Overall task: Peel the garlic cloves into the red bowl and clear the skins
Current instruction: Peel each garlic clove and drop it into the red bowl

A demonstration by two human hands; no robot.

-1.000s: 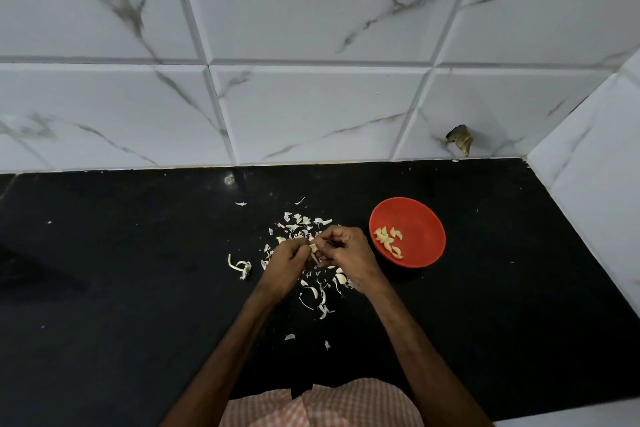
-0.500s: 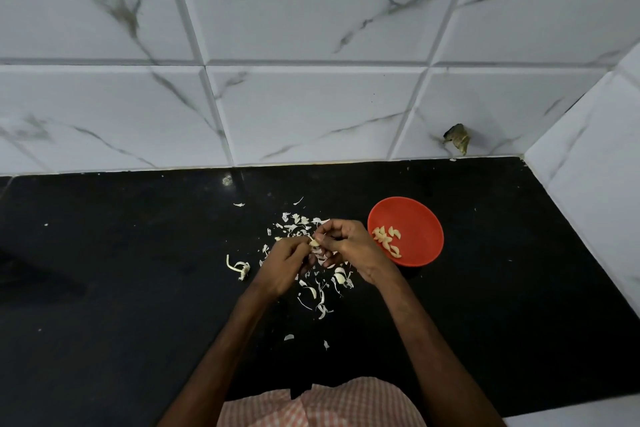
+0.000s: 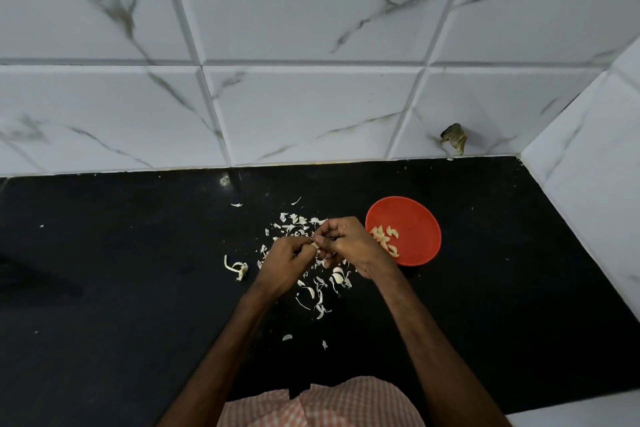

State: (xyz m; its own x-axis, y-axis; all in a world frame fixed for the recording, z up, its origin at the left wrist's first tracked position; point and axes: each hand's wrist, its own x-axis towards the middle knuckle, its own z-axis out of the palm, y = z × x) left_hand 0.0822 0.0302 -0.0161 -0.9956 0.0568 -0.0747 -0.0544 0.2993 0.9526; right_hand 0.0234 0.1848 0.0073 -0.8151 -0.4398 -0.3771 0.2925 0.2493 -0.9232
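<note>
Garlic clove point(image 3: 314, 245) still pinched: left hand point(image 3: 287, 263), right hand point(image 3: 349, 243).

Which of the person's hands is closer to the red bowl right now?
Right. The right hand is just beside the left rim of the red bowl; the left hand is farther left, across the garlic clove both pinch.

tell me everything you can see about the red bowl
The small round red bowl, plastic by its look, stands upright on the black stone countertop. Its smooth inside holds a small heap of pale peeled garlic cloves on its left side; the rest is bare. The right hand covers its left rim in this view; whether it touches cannot be told.
</note>
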